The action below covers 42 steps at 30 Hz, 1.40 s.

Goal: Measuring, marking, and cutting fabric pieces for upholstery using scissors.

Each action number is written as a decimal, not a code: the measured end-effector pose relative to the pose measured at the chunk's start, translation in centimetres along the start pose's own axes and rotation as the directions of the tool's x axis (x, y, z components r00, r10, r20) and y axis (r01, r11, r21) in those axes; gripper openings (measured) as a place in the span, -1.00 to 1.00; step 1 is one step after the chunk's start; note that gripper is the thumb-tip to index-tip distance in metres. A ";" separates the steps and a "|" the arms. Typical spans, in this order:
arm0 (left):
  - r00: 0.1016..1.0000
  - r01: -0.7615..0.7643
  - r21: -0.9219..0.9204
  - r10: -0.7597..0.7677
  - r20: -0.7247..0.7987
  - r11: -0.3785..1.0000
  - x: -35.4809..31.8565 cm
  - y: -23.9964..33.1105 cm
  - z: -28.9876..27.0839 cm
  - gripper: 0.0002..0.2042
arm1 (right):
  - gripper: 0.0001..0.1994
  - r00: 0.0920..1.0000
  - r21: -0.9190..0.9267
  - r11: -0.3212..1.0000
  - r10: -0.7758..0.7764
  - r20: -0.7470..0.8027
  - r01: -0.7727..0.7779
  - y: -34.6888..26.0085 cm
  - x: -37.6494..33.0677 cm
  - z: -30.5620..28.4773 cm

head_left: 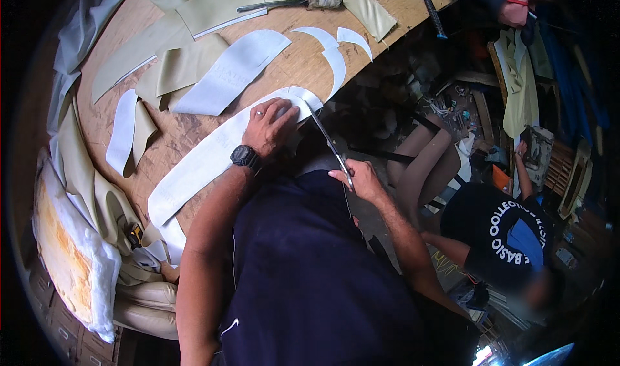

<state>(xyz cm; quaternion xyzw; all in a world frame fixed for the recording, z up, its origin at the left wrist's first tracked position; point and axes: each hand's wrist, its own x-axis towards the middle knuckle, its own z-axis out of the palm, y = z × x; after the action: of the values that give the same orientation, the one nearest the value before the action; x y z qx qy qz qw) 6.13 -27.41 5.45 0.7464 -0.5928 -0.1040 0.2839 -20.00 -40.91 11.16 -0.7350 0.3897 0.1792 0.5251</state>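
Observation:
A long white-backed piece of upholstery material (200, 156) lies across the wooden table (174, 117), its rounded end at the table's edge. My left hand (270, 126) rests on that end, fingers bent and pressing down on it. Long-bladed scissors (332, 148) are gripped by the handles in my right hand (361, 179). Their blades reach up to the curved rim of the material, where a narrow strip (305, 96) runs along the outer edge. Several curved white offcuts (334, 69) lie just beyond. How far the blades are apart is hard to make out.
Other cut pieces (236, 72) and beige material (213, 8) cover the table's far part, with a dark-bladed tool (278, 4) on them. A hammer-like blue-handled tool (429, 8) lies at the far edge. A padded panel (74, 250) leans at left. At right sits another person (497, 230).

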 end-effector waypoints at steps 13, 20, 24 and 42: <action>0.999 0.011 -0.011 -0.011 0.035 1.000 0.1 0.1 -0.4 -0.47 | -0.39 0.984 -0.262 0.949 -0.160 0.077 0.174 -1.5 2.8 -5.0; 0.998 0.027 -0.003 -0.027 0.061 1.000 0.0 -0.1 -0.3 -0.49 | -0.42 0.984 -0.336 0.927 -0.136 0.117 0.168 -1.8 3.8 -7.0; 0.998 0.029 -0.014 -0.028 0.054 0.999 0.3 0.1 -0.5 -0.51 | -0.41 0.972 -0.446 0.870 -0.138 0.188 0.210 -3.5 4.5 -8.0; 0.998 0.060 -0.024 -0.059 0.030 0.998 1.1 0.9 -1.5 -0.54 | -0.43 0.932 -0.558 0.755 -0.201 0.302 0.344 -6.0 7.5 -11.5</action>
<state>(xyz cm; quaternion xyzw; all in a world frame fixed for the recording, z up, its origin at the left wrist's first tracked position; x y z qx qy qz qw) 6.43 -28.09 7.36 0.7586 -0.5729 -0.1307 0.2815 -12.37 -53.36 14.34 -0.8874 0.1387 0.2962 0.3247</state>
